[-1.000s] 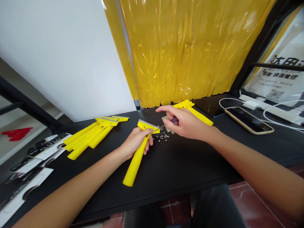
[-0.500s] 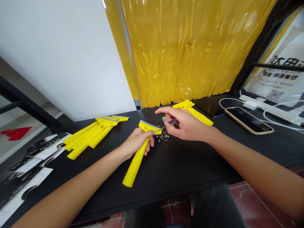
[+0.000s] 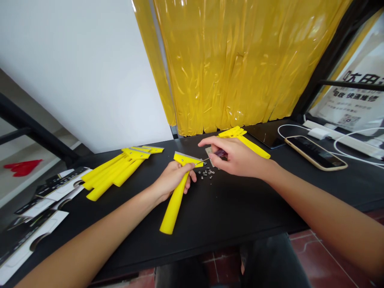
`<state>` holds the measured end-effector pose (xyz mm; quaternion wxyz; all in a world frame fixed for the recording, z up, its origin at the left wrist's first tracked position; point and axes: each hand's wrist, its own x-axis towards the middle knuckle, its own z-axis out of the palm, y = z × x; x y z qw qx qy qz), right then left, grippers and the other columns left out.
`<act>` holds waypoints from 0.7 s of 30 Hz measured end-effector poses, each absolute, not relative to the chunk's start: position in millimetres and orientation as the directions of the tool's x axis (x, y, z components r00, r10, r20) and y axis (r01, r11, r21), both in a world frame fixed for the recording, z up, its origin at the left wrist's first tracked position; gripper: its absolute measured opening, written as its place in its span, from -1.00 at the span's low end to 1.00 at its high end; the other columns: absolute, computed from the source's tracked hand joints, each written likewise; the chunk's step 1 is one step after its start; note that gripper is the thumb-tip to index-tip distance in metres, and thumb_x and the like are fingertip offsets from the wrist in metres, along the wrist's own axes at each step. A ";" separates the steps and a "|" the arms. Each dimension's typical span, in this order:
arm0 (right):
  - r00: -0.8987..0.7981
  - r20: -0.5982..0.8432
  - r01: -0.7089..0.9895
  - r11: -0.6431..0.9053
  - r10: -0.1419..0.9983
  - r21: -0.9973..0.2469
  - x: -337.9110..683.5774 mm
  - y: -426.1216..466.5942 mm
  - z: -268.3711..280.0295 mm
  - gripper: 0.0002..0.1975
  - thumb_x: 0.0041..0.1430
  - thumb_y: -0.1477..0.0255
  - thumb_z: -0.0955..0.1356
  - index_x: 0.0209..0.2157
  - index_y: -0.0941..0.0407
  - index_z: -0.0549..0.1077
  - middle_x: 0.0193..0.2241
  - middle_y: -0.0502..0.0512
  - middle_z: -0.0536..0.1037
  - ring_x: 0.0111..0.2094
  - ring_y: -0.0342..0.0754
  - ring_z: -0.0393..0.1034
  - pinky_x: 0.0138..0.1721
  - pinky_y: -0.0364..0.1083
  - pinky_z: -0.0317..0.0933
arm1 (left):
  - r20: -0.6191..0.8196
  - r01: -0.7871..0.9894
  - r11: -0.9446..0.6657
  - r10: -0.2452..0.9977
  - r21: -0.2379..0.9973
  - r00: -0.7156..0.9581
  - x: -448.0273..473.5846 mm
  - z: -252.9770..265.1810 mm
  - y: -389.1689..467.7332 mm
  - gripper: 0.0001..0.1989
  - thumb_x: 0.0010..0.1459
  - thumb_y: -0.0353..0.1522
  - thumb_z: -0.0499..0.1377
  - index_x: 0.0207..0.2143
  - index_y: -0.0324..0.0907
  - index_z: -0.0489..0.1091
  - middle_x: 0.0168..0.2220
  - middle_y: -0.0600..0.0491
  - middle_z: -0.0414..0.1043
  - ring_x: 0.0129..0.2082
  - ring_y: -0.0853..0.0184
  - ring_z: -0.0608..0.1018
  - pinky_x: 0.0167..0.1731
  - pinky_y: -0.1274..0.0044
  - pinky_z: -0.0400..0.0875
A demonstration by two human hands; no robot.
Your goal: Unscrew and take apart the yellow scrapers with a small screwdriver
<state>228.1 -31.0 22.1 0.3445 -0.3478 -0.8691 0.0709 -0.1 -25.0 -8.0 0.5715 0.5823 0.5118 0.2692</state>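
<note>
Yellow scraper (image 3: 176, 200) swung slightly — screwdriver (image 3: 221, 153) tip seemingly touching it.

screwdriver handle (image 3: 221, 153): partly hidden by right hand (image 3: 232, 157) | tip (image 3: 196, 164): too small | banner (image 3: 355, 96): cut by right edge

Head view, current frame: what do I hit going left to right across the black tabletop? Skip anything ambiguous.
Printed card packaging → fanned yellow scrapers → left hand holding a single yellow scraper → right hand with purple-handled screwdriver → black tablet-like device → phone in tan case.
</note>
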 end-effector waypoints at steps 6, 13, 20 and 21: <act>-0.510 0.547 0.566 0.738 0.664 -0.368 229.0 -31.7 24.0 -0.64 0.27 0.44 0.30 0.09 0.08 0.41 -0.40 -0.03 0.48 -0.41 -0.13 0.32 -0.31 -0.12 0.13 | -0.271 0.258 0.190 0.905 0.947 0.329 -0.8 -8.3 -25.3 -0.63 0.23 -0.19 0.19 -0.50 -0.29 0.49 -0.76 0.08 0.27 -0.79 0.43 0.32 -0.75 0.62 0.19; -0.444 0.528 0.610 0.676 0.724 -0.413 228.1 -33.3 27.1 -0.68 0.32 0.41 0.28 0.08 0.06 0.42 -0.50 -0.09 0.43 -0.52 -0.17 0.24 -0.41 -0.14 0.07 | -0.271 0.245 0.200 0.913 0.949 0.304 0.3 -8.9 -26.0 -0.67 0.20 -0.22 0.22 -0.49 -0.30 0.50 -0.75 0.09 0.27 -0.76 0.44 0.32 -0.73 0.62 0.22; -0.494 0.579 0.532 0.752 0.648 -0.388 227.6 -34.4 27.0 -0.63 0.28 0.43 0.31 0.11 0.08 0.40 -0.32 0.01 0.49 -0.37 -0.12 0.32 -0.30 -0.13 0.16 | -0.259 0.209 0.201 0.917 0.957 0.304 0.2 -8.4 -24.8 -0.69 0.19 -0.25 0.22 -0.48 -0.33 0.52 -0.72 0.09 0.28 -0.74 0.47 0.31 -0.72 0.62 0.17; -0.491 0.573 0.535 0.746 0.657 -0.396 227.9 -34.4 27.0 -0.66 0.31 0.39 0.30 0.10 0.08 0.40 -0.33 0.02 0.49 -0.36 -0.11 0.33 -0.30 -0.13 0.16 | -0.258 0.209 0.199 0.916 0.957 0.309 -0.3 -8.8 -24.2 -0.68 0.19 -0.25 0.22 -0.48 -0.33 0.52 -0.72 0.09 0.28 -0.75 0.48 0.31 -0.72 0.62 0.16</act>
